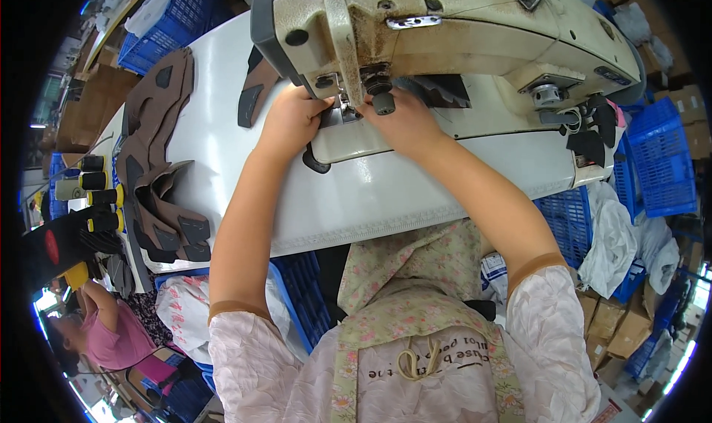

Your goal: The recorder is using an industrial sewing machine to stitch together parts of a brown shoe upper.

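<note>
White worktop [215, 126], ruled scale [371, 228] along near edge; blue crate [167, 34] beyond its far-left side; other blue crates [662, 156] to the right; cardboard boxes [604, 319] piled lower on that side; bright light strip [680, 367] at lower-right rim.

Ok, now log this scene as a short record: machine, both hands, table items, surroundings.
Machine: cream sewing machine on a white table
Left hand: fingers curled close to the presser foot, on its left; grip unclear
Right hand: close to the foot on its right; grip unclear
Near left hand: brown-and-black piece
Table's left side: overlapping brown pieces
Beyond left edge: thread spools
Right surroundings: blue basket
Lower left: person in pink
</note>
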